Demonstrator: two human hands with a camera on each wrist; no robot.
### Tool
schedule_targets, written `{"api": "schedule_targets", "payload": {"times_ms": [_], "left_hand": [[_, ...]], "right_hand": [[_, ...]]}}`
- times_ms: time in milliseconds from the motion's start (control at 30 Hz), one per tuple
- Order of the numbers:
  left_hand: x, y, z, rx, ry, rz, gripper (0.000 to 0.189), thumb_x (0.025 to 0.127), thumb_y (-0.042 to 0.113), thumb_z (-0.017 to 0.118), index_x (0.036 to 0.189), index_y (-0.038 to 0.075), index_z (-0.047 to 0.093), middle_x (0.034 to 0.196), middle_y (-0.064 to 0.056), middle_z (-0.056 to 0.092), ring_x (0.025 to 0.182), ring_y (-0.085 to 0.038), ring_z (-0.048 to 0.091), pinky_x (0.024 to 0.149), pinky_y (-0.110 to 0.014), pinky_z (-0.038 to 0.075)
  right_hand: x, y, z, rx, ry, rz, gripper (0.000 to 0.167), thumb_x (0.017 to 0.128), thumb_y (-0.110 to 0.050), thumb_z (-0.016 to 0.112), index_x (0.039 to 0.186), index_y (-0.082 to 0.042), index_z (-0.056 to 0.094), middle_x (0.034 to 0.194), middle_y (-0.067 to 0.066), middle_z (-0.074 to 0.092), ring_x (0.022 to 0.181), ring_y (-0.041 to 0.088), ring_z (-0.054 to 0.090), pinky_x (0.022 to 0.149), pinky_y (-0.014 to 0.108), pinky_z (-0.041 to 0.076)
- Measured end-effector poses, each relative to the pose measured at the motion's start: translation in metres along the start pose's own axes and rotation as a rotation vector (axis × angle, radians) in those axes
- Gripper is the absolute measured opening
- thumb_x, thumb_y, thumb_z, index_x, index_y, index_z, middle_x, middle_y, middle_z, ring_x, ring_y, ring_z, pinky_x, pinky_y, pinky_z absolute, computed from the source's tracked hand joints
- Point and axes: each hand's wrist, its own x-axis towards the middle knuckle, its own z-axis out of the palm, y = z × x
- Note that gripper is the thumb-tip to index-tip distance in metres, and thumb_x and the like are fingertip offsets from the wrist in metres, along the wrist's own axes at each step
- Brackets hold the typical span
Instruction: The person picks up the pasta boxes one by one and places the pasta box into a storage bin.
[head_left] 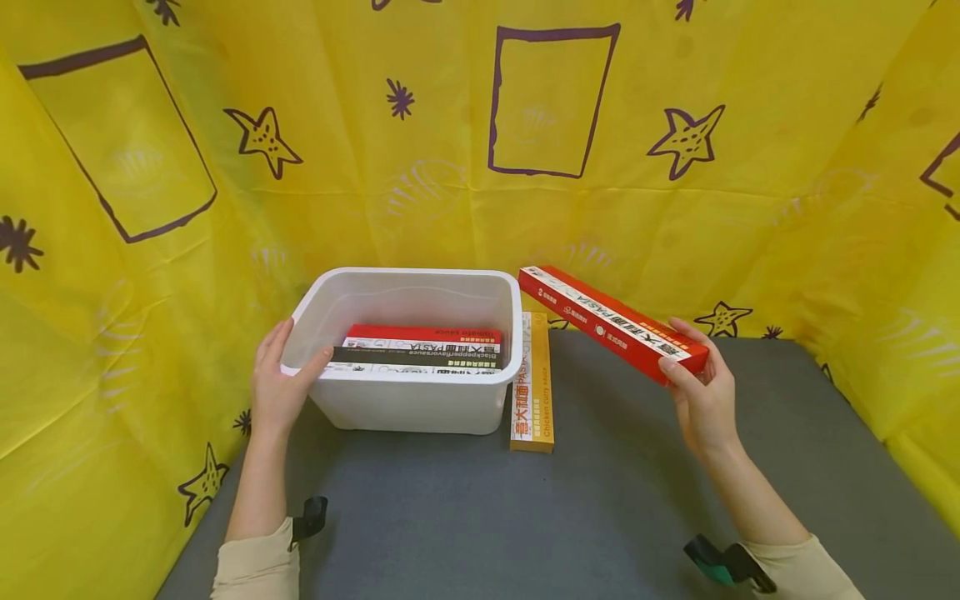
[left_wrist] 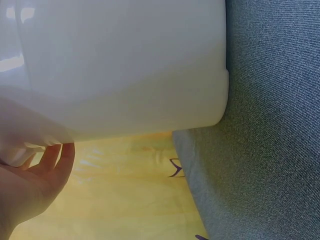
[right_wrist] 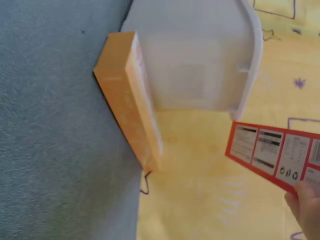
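Observation:
A white plastic bin (head_left: 405,404) stands on the table at centre left, with a red pasta box (head_left: 427,333) and a black pasta box (head_left: 416,357) lying inside. My left hand (head_left: 281,379) grips the bin's left rim, the thumb over the front corner; the left wrist view shows its fingers (left_wrist: 64,160) curled at the rim. In my right hand (head_left: 701,392) is another red pasta box (head_left: 611,321), pinched at its near end and held above the table. Its far end points at the bin's right rim. The right wrist view shows its printed underside.
An orange chicken curry pasta box (head_left: 534,392) lies on the grey table (head_left: 480,508) against the bin's right side. A yellow patterned cloth (head_left: 442,200) hangs behind and along both sides of the table.

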Motion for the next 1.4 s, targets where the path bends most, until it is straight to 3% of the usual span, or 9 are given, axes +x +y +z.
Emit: {"api": "schedule_targets", "payload": {"times_ms": [233,500,800,1067,1233,1400], "left_hand": [[-0.001,0.000,0.001,-0.011,0.005,0.006,0.072,0.083,0.029,0.074,0.147,0.016,0.045,0.152,-0.008,0.037,0.138,-0.031,0.033,0.111,-0.056,0.024],[-0.001,-0.001,0.001,-0.016,0.011,0.013,0.073,0.082,0.029,0.075,0.147,0.016,0.045,0.152,-0.008,0.037,0.138,-0.031,0.033,0.111,-0.055,0.024],[-0.001,-0.003,0.000,-0.016,0.009,0.011,0.073,0.082,0.029,0.075,0.148,0.018,0.045,0.152,-0.005,0.037,0.137,-0.030,0.034,0.110,-0.056,0.025],[-0.001,-0.002,-0.001,-0.018,0.007,0.004,0.073,0.082,0.030,0.075,0.148,0.018,0.045,0.153,-0.005,0.036,0.138,-0.030,0.034,0.110,-0.056,0.025],[-0.001,-0.001,-0.001,-0.008,0.003,-0.006,0.074,0.082,0.031,0.075,0.148,0.019,0.044,0.153,-0.005,0.036,0.138,-0.030,0.033,0.110,-0.057,0.024],[-0.001,-0.001,-0.001,-0.005,0.002,-0.006,0.073,0.083,0.032,0.074,0.148,0.019,0.044,0.153,-0.006,0.036,0.138,-0.031,0.033,0.110,-0.057,0.025]], "right_hand": [[0.004,-0.001,0.009,0.105,0.003,-0.057,0.037,0.093,-0.001,0.053,0.130,-0.005,0.050,0.138,0.014,0.040,0.121,0.028,0.039,0.088,0.025,0.052],[0.008,0.002,0.022,0.150,-0.123,-0.064,0.039,0.091,0.001,0.049,0.129,-0.004,0.048,0.136,0.018,0.037,0.120,0.029,0.039,0.089,0.025,0.052],[0.016,0.011,0.034,0.089,-0.230,-0.050,0.041,0.088,0.004,0.049,0.128,-0.004,0.050,0.140,0.021,0.040,0.121,0.030,0.040,0.089,0.028,0.052],[0.028,0.015,0.041,0.029,-0.315,0.007,0.043,0.089,0.002,0.053,0.131,-0.007,0.050,0.139,0.014,0.048,0.120,0.029,0.045,0.089,0.032,0.053],[0.037,0.016,0.047,-0.051,-0.355,-0.031,0.049,0.089,0.008,0.054,0.137,-0.001,0.046,0.134,0.012,0.052,0.110,0.026,0.054,0.086,0.032,0.054],[0.042,0.019,0.050,-0.169,-0.362,-0.061,0.056,0.087,0.008,0.059,0.140,-0.005,0.047,0.130,0.011,0.053,0.105,0.025,0.056,0.083,0.030,0.055]]}}
